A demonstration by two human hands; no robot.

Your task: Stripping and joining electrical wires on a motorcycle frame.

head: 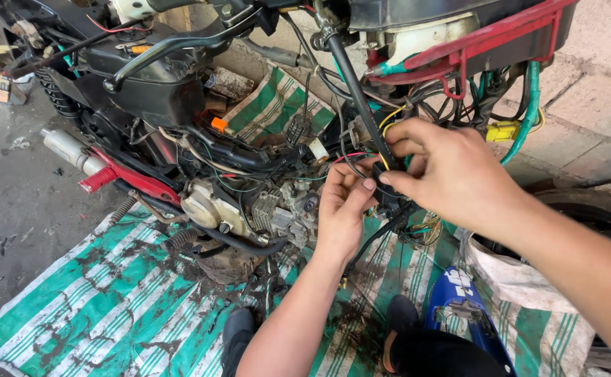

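Observation:
A stripped motorbike lies on its side, its engine [249, 209] and black frame exposed. My left hand [344, 206] reaches up from below and pinches a black connector [387, 197] at the end of a black sheathed wire bundle [358, 98]. My right hand [438, 171] comes in from the right and grips the same bundle just above, thumb and fingers closed on the wires. Yellow, red and green wires [389, 119] spread around both hands.
A dirty green-and-white striped tarp [110, 300] covers the ground under the bike. A red frame rail [487, 35] and yellow plug [502, 130] sit upper right. A blue panel [459, 300] lies lower right, next to a tyre [599, 209]. Grey concrete floor [12, 188] lies left.

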